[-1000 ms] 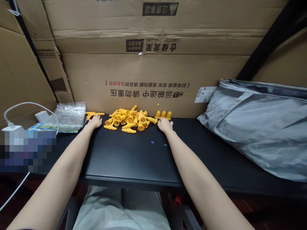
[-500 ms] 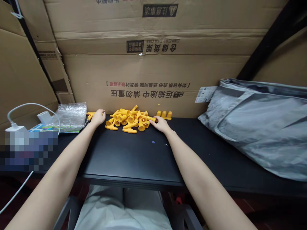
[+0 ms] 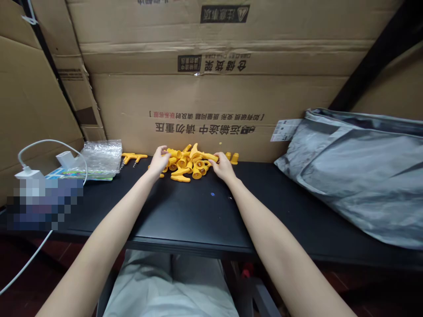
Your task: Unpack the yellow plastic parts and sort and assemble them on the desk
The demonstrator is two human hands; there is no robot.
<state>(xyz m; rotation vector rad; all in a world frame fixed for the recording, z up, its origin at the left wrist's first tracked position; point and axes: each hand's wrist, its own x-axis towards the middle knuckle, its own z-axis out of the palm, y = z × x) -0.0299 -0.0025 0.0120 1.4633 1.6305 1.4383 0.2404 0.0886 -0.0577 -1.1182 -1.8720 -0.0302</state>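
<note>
A heap of yellow corkscrews (image 3: pixel 181 163), with T-shaped handles and bell-shaped sleeves, lies on the black table by the cardboard. At the heap's left side is my left hand (image 3: pixel 157 164), thumb and fingers apart beside a yellow piece; contact is unclear. My right hand (image 3: pixel 224 168) pinches a yellow corkscrew (image 3: pixel 210 156) at the heap's right edge, its far end partly hidden by the fingers. Left of the heap lie separate yellow corkscrews (image 3: pixel 134 157), their metal spirals pointing down toward the table's front. Small yellow bell sleeves (image 3: pixel 235 158) stand upright behind my right hand.
Clear plastic packaging (image 3: pixel 99 156) lies on the left, near a white charger (image 3: pixel 29 178) with a looping cable. A large grey bag (image 3: pixel 357 176) fills the right side. Cardboard (image 3: pixel 205 94) walls the back. The table's front edge (image 3: pixel 191 247) runs before my lap.
My left hand has moved right, from the separate corkscrews to the heap, uncovering them. My right hand stays at the heap's right edge, with the yellow corkscrew held slightly higher.
</note>
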